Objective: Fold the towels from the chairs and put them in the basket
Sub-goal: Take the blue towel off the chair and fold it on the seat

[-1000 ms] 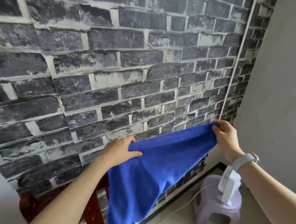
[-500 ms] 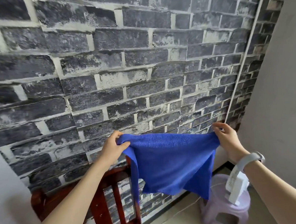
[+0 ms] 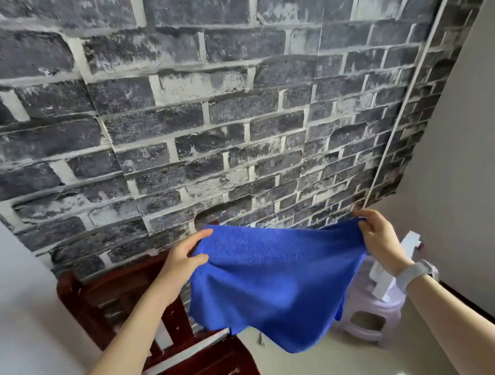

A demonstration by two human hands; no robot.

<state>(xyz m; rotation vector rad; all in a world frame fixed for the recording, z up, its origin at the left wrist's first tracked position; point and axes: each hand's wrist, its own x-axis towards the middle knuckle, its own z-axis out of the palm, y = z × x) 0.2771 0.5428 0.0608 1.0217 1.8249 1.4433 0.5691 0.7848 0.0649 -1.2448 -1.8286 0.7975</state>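
head view, step: the blue towel is held up in the air by its top edge, spread between both hands in front of the brick wall; this looks like the opening of the fold, with no basket in sight.
head view, next move: likely bring the two held corners together to halve the cloth, keeping the edges matched.
head view, left hand: pinched closed on the towel's upper left corner, thumb on the near face.
head view, right hand: clenched on the upper right corner, slightly higher.
head view, towel position: hanging slack between the hands, above the wooden chair, lower edge clear of the floor.
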